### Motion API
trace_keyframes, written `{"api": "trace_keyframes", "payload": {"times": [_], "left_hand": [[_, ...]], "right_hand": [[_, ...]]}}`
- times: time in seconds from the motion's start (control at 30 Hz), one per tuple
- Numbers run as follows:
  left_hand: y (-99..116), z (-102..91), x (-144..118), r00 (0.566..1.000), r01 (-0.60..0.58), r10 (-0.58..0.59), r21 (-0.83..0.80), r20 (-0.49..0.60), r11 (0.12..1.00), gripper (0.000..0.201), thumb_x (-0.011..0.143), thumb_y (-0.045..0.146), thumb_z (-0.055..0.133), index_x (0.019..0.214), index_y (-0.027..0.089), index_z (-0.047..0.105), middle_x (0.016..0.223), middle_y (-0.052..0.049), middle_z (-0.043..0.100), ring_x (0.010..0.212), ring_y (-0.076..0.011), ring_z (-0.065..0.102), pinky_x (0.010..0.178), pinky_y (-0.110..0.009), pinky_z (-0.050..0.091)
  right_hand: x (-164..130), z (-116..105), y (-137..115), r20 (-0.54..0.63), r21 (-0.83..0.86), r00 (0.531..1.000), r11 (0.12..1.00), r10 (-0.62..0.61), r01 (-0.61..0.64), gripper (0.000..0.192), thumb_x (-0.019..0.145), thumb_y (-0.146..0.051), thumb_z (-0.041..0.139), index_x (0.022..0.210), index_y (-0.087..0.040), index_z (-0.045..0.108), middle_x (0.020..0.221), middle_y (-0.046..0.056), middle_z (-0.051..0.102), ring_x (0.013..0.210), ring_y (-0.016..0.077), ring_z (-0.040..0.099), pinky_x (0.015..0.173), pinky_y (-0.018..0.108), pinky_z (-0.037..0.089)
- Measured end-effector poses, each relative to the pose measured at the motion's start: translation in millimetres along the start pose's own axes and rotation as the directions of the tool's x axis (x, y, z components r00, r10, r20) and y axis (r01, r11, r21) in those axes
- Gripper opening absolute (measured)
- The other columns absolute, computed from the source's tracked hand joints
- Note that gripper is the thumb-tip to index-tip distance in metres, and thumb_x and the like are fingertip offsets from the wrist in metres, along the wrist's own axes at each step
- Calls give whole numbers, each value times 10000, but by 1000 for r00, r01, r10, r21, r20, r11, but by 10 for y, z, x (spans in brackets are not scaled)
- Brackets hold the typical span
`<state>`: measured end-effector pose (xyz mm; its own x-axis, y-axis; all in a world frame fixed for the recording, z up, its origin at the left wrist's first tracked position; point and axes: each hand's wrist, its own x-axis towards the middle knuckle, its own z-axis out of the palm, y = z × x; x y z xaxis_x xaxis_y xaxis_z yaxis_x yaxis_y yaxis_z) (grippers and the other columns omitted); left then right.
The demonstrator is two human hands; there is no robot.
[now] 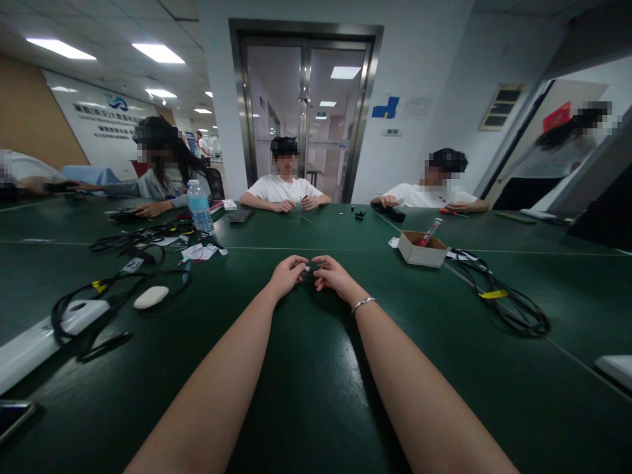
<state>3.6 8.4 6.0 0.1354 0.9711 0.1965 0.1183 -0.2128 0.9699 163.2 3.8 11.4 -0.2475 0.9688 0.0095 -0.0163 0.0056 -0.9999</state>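
Observation:
Both my arms stretch forward over the dark green table (316, 368). My left hand (287, 274) and my right hand (332, 272) meet at the table's middle, fingertips pinching a small dark part (310, 268) between them. The part is tiny and mostly hidden by my fingers; I cannot tell what it is. A silver bracelet (363, 303) circles my right wrist.
A small cardboard box (421, 249) with a red-handled tool stands right of my hands, beside black cables (508, 303). On the left lie tangled cables (123, 270), a white oval object (151, 297), a power strip (44, 336) and a water bottle (200, 207). Other people sit across the table.

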Motion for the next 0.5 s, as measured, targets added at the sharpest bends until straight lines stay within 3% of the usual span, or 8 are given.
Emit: {"api": "trace_keyframes", "payload": {"times": [0.07,0.23,0.37,0.5], "left_hand": [[2,3,-2,1000,1,-1,3,1,1000,162,791,204,536,919,141,613,686,-4,555,501,-71,487,458,-181,385],[-20,4,8,1000,-10,10,-6,-8,1000,168,781,233,552,910,142,611,668,4,551,490,-75,485,457,-190,380],[-15,-10,17,1000,-5,5,-23,-15,1000,202,772,313,582,863,136,616,615,14,525,490,-80,470,467,-196,377],[16,-39,7,999,-36,36,-9,40,999,245,758,360,606,845,134,637,725,-31,606,571,-93,503,516,-204,396]], "right_hand": [[-3,4,-4,-4,15,1000,1000,-22,22,264,781,-50,579,992,-180,488,713,-33,542,453,73,568,407,174,516],[4,-5,1,-12,49,1000,998,26,-25,85,866,-122,510,942,-159,506,664,-7,572,450,89,569,405,188,515],[19,-26,27,49,-7,998,999,-37,37,185,795,-66,568,955,-154,535,611,-35,555,435,71,533,390,152,482],[39,6,64,67,-168,993,980,-98,108,272,699,-49,651,929,-160,557,756,-12,601,432,41,493,352,128,429]]}}
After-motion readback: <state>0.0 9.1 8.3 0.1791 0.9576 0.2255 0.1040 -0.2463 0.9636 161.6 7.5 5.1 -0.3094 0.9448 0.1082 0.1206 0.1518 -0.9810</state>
